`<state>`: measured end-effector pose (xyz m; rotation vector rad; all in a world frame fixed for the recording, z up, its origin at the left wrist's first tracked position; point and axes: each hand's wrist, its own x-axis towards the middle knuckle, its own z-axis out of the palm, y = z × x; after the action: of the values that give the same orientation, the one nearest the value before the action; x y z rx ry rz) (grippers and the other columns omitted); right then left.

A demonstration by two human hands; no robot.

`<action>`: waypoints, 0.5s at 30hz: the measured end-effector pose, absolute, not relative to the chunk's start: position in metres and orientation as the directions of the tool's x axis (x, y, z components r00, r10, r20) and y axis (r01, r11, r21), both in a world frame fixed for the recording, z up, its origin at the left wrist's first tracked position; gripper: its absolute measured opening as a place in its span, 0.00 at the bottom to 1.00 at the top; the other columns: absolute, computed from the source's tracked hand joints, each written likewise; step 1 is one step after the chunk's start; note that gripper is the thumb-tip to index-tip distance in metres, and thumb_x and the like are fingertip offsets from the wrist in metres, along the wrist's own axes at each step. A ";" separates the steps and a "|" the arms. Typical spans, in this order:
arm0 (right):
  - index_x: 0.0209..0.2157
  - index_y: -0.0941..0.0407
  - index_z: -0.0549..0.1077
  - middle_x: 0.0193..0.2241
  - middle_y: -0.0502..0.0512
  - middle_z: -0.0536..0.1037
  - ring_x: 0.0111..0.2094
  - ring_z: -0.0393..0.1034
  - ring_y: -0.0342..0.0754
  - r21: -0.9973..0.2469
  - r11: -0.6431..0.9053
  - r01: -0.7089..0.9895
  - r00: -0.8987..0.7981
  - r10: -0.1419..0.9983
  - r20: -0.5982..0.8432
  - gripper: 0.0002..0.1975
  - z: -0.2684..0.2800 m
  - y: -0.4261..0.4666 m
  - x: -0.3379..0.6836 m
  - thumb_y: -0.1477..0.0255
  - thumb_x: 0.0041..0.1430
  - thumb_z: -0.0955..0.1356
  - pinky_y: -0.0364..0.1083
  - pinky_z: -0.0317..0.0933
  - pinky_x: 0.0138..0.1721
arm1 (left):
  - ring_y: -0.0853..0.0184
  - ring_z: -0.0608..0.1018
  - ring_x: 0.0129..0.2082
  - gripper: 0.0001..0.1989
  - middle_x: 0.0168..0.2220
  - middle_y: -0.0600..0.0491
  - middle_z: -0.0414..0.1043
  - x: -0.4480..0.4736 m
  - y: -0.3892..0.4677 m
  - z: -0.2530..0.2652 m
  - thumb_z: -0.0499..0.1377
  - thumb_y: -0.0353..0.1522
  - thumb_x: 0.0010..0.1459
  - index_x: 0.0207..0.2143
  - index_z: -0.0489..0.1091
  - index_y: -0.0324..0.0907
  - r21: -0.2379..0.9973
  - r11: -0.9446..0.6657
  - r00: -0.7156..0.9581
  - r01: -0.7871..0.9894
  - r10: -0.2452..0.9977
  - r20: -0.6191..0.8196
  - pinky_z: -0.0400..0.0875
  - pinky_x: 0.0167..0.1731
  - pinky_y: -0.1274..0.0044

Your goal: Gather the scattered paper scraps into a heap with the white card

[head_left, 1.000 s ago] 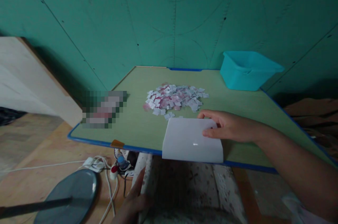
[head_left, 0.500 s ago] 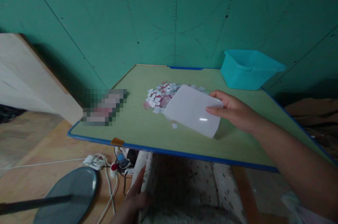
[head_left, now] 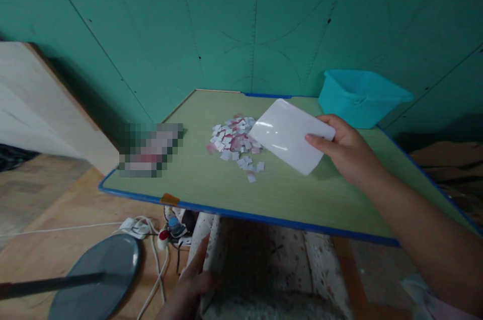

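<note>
My right hand is closed on one edge of a thin white plastic scraper, thumb on top. The scraper is tilted above the green table, its left corner beside a pile of small white and reddish paper pieces. Several loose pieces lie toward the front of the pile. Below the table's front edge, my left hand is wrapped round the left edge of a white, dark-spotted cloth. Its fingertips are partly hidden.
A turquoise plastic bin stands at the table's back right. A blurred-out flat item lies on the left. The table has blue edging and meets a green wall. Cables and a round grey base are on the floor.
My right hand has lifted the scraper up and to the right, away from over the pile. More loose pieces show at the pile's front. My left hand stays in place.
</note>
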<state>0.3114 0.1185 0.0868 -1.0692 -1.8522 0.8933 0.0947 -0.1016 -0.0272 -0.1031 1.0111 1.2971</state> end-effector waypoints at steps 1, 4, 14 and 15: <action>0.34 0.51 0.64 0.25 0.48 0.68 0.26 0.64 0.43 -0.854 0.396 0.338 -0.313 0.903 0.295 0.11 0.087 0.118 0.311 0.65 0.47 0.66 0.43 0.58 0.25 | 0.77 0.75 0.19 0.22 0.21 0.66 0.78 0.095 -0.101 -0.025 0.59 0.15 0.26 0.21 0.75 0.50 0.461 0.332 -0.075 -0.823 0.740 -0.668 0.65 0.20 0.90; 0.35 0.50 0.64 0.26 0.48 0.69 0.26 0.64 0.44 -0.860 0.391 0.327 -0.298 0.907 0.299 0.12 0.088 0.118 0.312 0.64 0.47 0.66 0.44 0.59 0.24 | 0.76 0.75 0.22 0.25 0.21 0.67 0.77 0.096 -0.099 -0.024 0.58 0.13 0.25 0.23 0.76 0.50 0.520 0.305 -0.135 -0.798 0.750 -0.648 0.66 0.22 0.90; 0.34 0.50 0.65 0.26 0.48 0.69 0.22 0.63 0.41 -0.907 0.311 0.284 -0.419 0.891 0.175 0.12 0.090 0.110 0.314 0.67 0.44 0.67 0.41 0.57 0.20 | 0.77 0.71 0.12 0.26 0.18 0.63 0.76 0.095 -0.102 -0.030 0.59 0.14 0.26 0.29 0.75 0.47 0.528 0.326 -0.158 -0.784 0.717 -0.678 0.63 0.14 0.88; 0.34 0.51 0.65 0.25 0.48 0.69 0.22 0.63 0.41 -0.910 0.300 0.287 -0.429 0.890 0.158 0.12 0.090 0.109 0.314 0.68 0.44 0.67 0.40 0.57 0.19 | 0.78 0.71 0.12 0.26 0.18 0.64 0.76 0.096 -0.102 -0.028 0.59 0.14 0.26 0.28 0.75 0.47 0.498 0.323 -0.135 -0.805 0.718 -0.683 0.63 0.14 0.89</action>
<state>0.3136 0.1091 0.0904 -1.0490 -1.8830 1.1189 0.0957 -0.1016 -0.0279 -0.1029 1.0887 1.3150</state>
